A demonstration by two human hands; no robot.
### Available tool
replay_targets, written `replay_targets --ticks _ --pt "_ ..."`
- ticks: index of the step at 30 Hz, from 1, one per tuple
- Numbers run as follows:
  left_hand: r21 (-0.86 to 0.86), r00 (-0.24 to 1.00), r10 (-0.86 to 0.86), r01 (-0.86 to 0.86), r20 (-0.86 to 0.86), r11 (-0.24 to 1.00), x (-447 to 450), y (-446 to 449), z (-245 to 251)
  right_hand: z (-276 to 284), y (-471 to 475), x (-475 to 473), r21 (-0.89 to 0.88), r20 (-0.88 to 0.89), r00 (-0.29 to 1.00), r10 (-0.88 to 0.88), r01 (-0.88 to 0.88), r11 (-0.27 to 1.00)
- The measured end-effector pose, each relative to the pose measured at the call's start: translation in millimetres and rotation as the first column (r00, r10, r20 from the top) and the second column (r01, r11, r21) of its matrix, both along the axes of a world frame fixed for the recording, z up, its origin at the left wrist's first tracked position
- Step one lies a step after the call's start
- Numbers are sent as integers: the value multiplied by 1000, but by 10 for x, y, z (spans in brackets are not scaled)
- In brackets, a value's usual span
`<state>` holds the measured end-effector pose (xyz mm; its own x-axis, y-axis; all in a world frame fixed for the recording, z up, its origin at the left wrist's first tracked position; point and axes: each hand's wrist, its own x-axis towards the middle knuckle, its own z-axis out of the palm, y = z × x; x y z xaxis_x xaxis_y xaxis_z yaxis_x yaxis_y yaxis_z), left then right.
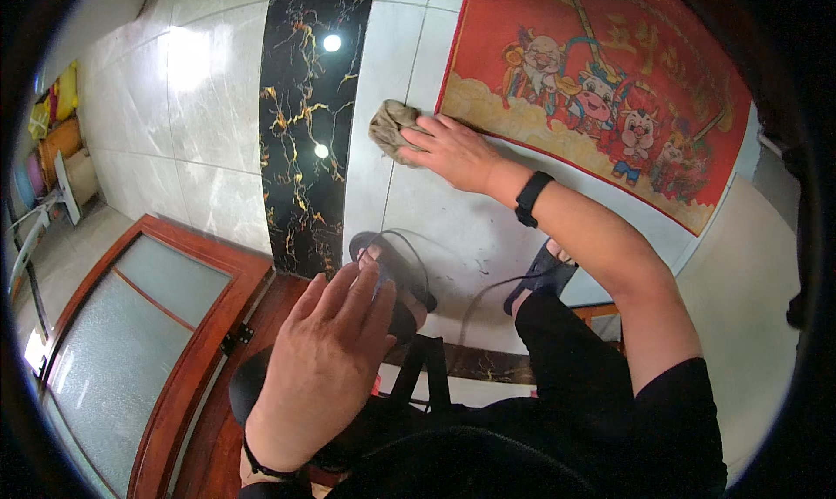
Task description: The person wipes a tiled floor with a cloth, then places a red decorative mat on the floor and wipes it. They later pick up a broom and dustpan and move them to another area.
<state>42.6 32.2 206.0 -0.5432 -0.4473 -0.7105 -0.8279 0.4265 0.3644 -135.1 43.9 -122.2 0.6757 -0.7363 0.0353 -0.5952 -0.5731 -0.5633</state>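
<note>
A crumpled grey-brown cloth (392, 132) lies on the white tiled floor (450, 218), next to the lower left corner of a red mat. The fingers of my right hand (462, 154) hold it down against the tile, with that arm stretched forward. My left hand (330, 355) hovers lower in the view, back upward and fingers extended, with nothing seen in it. Beneath its fingertips is one dark sandal (410, 283); the other sandal (542, 267) is to the right. Small dark marks show on the tile between my feet.
The red mat (607, 100) bears printed cartoon cows. A black marble strip (310, 192) borders paler tiles (215, 133) at left. A wooden door (153, 407) with frosted glass stands at lower left. A thin dark cord (424, 264) loops near my feet.
</note>
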Motion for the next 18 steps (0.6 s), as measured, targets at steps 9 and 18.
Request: replay_targets --ticks 9,18 --pt "-38 977 120 -129 -176 991 187 404 -12 164 1817 -177 379 -134 990 -49 97 921" --pt "272 987 30 -73 156 960 182 1337 -237 1035 1596 539 801 -324 848 -419 482 355"
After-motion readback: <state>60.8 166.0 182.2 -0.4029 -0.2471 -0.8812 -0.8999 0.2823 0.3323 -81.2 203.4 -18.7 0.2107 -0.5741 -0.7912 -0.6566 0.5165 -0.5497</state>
